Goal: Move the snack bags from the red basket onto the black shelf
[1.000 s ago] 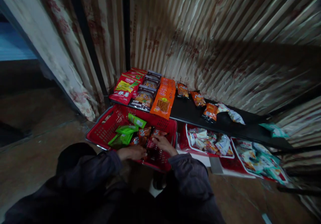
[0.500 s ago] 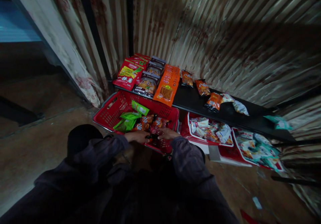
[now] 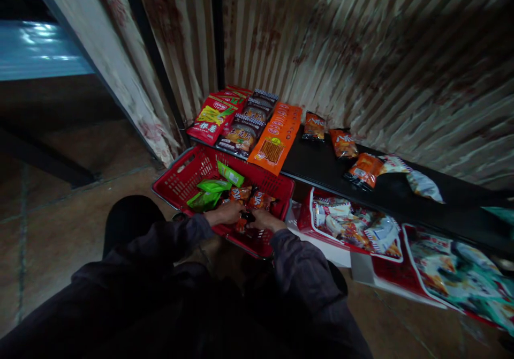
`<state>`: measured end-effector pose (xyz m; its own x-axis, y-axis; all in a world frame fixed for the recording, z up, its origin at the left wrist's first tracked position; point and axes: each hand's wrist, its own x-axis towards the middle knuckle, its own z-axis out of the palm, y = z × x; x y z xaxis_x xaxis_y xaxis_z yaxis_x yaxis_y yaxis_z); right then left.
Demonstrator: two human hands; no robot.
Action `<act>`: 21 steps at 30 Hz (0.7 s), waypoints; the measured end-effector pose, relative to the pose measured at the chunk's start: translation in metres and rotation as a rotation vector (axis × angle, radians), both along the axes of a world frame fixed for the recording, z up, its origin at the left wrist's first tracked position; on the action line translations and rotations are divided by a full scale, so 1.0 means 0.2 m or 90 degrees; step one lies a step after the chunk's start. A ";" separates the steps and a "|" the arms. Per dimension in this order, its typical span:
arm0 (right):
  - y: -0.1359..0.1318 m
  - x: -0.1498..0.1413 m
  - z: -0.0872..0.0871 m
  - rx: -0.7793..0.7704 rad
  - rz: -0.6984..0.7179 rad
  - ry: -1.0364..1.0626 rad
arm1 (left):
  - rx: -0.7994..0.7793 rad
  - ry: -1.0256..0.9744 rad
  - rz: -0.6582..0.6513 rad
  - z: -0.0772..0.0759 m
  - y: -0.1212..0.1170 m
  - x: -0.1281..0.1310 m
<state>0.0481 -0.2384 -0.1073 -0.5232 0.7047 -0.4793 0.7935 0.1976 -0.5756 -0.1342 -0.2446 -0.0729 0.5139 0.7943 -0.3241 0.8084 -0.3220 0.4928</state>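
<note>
Both hands are inside the red plastic basket (image 3: 168, 179) standing before me. My left hand (image 3: 228, 212) is closed, its fingertips meeting the dark end of a small orange-and-black snack bag (image 3: 241, 225). My right hand (image 3: 265, 220) comes from the other side and pinches at the same bag; my fingers partly hide it. Beyond my hands lie more orange snack bags (image 3: 262, 200) in the basket. Several bright green packets (image 3: 231, 173) fill its left part.
Behind the basket runs a low black shelf (image 3: 307, 161), bearing red bags (image 3: 212, 118), dark brown bags (image 3: 241, 134), a large orange bag (image 3: 277, 134) and loose small packets (image 3: 343, 143). Two more baskets of snacks, one nearer (image 3: 307, 217) and one farther right (image 3: 409, 252), stand rightward.
My hands have come closer together over the small orange bag, which now shows between them. The view has shifted, so the shelf and right-hand baskets appear farther right.
</note>
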 end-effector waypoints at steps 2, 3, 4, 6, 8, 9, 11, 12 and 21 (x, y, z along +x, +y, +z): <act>0.02 0.01 0.04 0.009 -0.011 0.014 | 0.017 -0.010 0.012 0.07 0.04 0.00; 0.03 0.02 0.07 0.014 -0.018 0.027 | 0.028 -0.027 0.021 0.10 0.05 0.01; 0.04 0.03 0.09 0.020 -0.029 0.052 | 0.044 -0.060 0.038 0.13 0.07 0.01; 0.07 0.07 0.15 0.026 -0.071 0.147 | 0.046 -0.154 0.081 0.19 0.12 0.02; 0.08 0.12 0.21 0.007 -0.129 0.286 | 0.017 -0.261 0.133 0.24 0.15 0.02; 0.08 0.14 0.25 -0.007 -0.162 0.348 | -0.002 -0.316 0.160 0.26 0.17 0.03; 0.07 0.19 0.32 -0.023 -0.225 0.430 | -0.037 -0.424 0.206 0.32 0.19 0.03; 0.06 0.21 0.35 -0.022 -0.253 0.459 | -0.048 -0.471 0.227 0.35 0.20 0.04; -0.02 0.16 0.43 0.099 -0.499 0.590 | -0.112 -0.619 0.380 0.52 0.16 0.09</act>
